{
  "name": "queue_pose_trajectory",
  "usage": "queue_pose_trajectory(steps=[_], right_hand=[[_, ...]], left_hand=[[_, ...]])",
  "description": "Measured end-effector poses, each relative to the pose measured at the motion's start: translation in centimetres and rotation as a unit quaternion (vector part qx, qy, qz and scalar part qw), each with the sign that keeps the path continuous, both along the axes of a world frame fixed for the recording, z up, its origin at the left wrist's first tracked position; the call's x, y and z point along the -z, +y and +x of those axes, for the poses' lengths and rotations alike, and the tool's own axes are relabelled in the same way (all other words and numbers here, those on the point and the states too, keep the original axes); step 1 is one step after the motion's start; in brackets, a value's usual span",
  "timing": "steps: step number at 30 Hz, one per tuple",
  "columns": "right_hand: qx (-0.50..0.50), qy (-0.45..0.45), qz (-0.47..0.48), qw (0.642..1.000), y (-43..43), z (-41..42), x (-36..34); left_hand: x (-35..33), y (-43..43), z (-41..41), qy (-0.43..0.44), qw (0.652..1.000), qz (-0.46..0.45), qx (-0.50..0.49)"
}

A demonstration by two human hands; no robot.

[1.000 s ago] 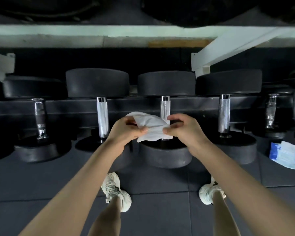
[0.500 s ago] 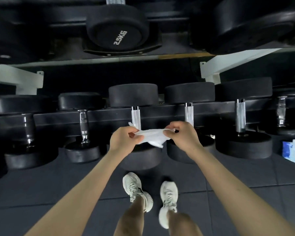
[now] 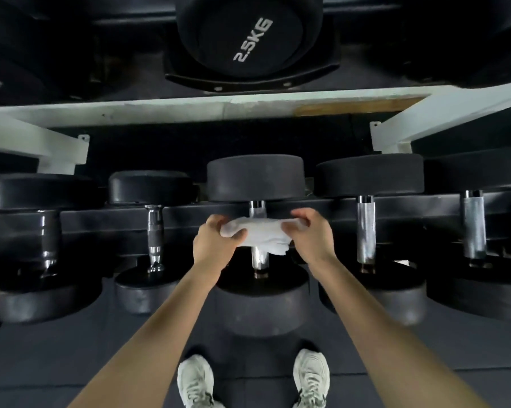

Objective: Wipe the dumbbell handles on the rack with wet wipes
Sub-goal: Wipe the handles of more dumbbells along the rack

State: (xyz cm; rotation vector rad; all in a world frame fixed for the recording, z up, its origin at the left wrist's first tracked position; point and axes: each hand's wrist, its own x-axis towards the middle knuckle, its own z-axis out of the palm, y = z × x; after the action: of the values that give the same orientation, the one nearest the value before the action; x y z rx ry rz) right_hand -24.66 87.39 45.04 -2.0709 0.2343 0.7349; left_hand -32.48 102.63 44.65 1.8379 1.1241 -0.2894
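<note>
both hands are up at the lower shelf of the white metal rack (image 3: pixel 160 108), a crumpled white wet wipe (image 3: pixel 258 235) stretched between them. the left hand (image 3: pixel 216 241) pinches one end, thumb on top and fingers curled under; the right hand (image 3: pixel 310 235) grips the other end with bent fingers. the wipe lies across the chrome handle (image 3: pixel 259 257) of the middle black rubber dumbbell (image 3: pixel 255 178), whether touching it cannot be told. more chrome-handled dumbbells (image 3: pixel 366 228) sit on either side. white sneakers (image 3: pixel 311 378) stand on the dark floor below.
</note>
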Motion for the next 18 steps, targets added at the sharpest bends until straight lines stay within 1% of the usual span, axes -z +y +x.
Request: queue_pose_trajectory(steps=[3, 5, 6, 7, 10, 13, 15, 18], right_hand=[[0.004, -0.022, -0.08, 0.997, 1.6, -1.3, 1.3], [0.025, -0.065, -0.116, 0.991, 2.0, -2.5, 1.7], [0.031, -0.089, -0.13, 0.987, 2.2, -3.0, 1.7], [0.033, -0.116, -0.146, 0.982, 2.4, -3.5, 1.8], [0.026, -0.174, -0.203, 0.963, 3.1, -4.0, 2.5], [0.022, -0.177, -0.24, 0.954, 3.2, -2.9, 3.4], [0.028, -0.179, -0.221, 0.958, 3.1, -2.3, 3.8], [0.052, -0.176, -0.13, 0.974, 2.9, -2.5, 3.9]], left_hand=[[2.0, 0.8, -0.1, -0.002, 0.997, 0.074, 0.02], [2.6, 1.0, -0.6, -0.038, 0.993, 0.11, 0.018], [2.7, 1.0, -0.8, -0.059, 0.993, 0.105, 0.016], [2.9, 1.1, -0.9, -0.079, 0.994, 0.077, 0.016], [3.1, 1.0, -0.6, -0.115, 0.992, -0.049, 0.019], [3.9, 0.7, 0.4, -0.138, 0.978, -0.149, -0.038], [4.4, 0.3, 1.0, -0.148, 0.967, -0.193, -0.072], [5.3, -0.5, 1.2, -0.146, 0.963, -0.213, -0.073]])
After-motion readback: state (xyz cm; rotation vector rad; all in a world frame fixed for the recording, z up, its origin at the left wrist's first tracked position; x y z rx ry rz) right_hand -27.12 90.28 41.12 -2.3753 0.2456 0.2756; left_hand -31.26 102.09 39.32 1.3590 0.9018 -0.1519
